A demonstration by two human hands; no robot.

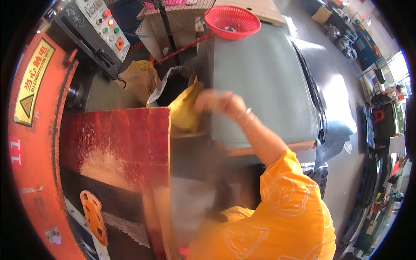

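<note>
My right hand (221, 102) reaches out from an orange sleeve, with a pale bracelet at the wrist. It is smeared by motion, so its fingers and anything in them cannot be made out. Just beside it stands an open yellow sack (185, 108) with a dark inside; whether the two touch is unclear. Right of the hand lies a stack of grey-green sheets (264, 82). A worn red board (130, 147) spans the left, and below it an orange cutting die with cut-out holes (93, 218) rests on a dark surface. My left hand is out of view.
An orange machine frame (34, 160) rises at the left edge, with a button panel (103, 28) above. A red plastic basket (234, 32) sits at the sheets' far end. Another sack (138, 80) stands behind the yellow one. Dark glossy sheets (331, 86) hang at the right.
</note>
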